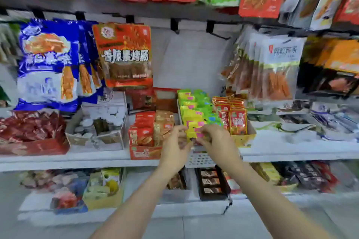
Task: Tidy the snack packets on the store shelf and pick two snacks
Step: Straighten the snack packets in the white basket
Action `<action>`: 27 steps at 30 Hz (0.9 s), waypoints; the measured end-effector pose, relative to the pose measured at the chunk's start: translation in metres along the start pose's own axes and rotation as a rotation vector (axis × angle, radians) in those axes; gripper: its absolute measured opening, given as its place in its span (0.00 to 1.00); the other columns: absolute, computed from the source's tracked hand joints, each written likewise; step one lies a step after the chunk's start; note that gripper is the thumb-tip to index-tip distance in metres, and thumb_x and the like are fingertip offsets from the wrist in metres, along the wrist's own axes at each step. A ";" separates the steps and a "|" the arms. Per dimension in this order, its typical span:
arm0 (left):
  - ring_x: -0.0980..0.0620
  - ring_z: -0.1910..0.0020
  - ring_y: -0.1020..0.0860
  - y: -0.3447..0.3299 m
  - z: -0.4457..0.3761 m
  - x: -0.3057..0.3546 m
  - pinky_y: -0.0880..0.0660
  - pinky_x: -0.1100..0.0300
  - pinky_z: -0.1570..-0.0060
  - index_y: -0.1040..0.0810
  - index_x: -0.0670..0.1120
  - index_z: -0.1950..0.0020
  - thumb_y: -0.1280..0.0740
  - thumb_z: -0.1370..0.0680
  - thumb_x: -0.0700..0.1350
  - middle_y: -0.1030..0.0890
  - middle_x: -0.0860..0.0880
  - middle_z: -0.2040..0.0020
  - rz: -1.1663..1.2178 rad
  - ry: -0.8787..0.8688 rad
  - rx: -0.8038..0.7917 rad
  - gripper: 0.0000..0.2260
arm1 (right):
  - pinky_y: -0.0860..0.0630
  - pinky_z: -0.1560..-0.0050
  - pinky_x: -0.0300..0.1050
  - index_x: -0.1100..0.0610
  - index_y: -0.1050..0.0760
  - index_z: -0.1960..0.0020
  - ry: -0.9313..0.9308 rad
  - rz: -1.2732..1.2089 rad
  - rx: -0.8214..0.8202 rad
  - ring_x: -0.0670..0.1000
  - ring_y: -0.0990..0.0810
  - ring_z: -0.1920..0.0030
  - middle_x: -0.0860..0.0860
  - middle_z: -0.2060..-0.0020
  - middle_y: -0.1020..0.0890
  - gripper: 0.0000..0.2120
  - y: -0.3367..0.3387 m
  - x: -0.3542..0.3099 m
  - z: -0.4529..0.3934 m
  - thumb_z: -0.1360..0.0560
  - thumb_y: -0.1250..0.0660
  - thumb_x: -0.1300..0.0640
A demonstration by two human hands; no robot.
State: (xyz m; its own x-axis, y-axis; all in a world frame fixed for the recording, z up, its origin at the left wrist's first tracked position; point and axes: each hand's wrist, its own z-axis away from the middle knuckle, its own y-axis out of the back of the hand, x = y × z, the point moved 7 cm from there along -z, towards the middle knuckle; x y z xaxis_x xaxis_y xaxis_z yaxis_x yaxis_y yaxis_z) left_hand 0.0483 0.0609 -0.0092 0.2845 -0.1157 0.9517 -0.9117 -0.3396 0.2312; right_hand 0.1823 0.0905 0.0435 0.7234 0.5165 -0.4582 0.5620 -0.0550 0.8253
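Both hands meet at the front of the middle shelf (291, 150), over a white perforated basket (199, 159) holding a row of small yellow-green packets (194, 110). The packets stand upright in a file running from the shelf back to its front edge; each is bright yellow-green with a pink patch on its face, and some further right show blue-green. Print on them is too blurred to read.

The left hand (174, 147) and right hand (215, 139) close on the frontmost packet (191, 132) from either side — fingers curled, pinching its lower edge between them. This packet sits at the head of the row, just above the basket's front wall, and leans slightly forward. Exactly which fingers make contact cannot be told through the blur.

Just left of the basket, a red carton (144, 151) holds upright red and golden-brown sachets. Just right, a yellow carton (243, 138) holds red-orange sachets (238, 120), touching the green row's side. Further left stands a white open box (97, 134) of pale wrapped items, then a red tray (33, 146) of dark red packets.

Hanging behind: blue bags (46, 62) at left, an orange-red bag (124, 54) beside them, and clear-fronted white bags (275, 68) of orange sticks at right.
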 end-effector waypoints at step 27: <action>0.44 0.49 0.18 0.016 0.009 0.050 0.23 0.53 0.46 0.23 0.41 0.46 0.30 0.25 0.51 0.16 0.41 0.50 0.263 0.006 -0.115 0.15 | 0.23 0.71 0.38 0.59 0.20 0.59 -0.106 -0.748 0.197 0.46 0.19 0.72 0.52 0.70 0.17 0.09 0.117 -0.009 -0.060 0.33 0.21 0.59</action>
State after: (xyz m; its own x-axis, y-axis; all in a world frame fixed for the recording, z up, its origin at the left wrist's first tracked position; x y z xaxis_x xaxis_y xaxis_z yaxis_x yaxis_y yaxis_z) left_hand 0.0507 0.0415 0.0402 0.0317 -0.1799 0.9832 -0.9817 -0.1903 -0.0032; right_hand 0.2175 0.1307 0.1636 0.1529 0.3919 -0.9072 0.9692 0.1199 0.2151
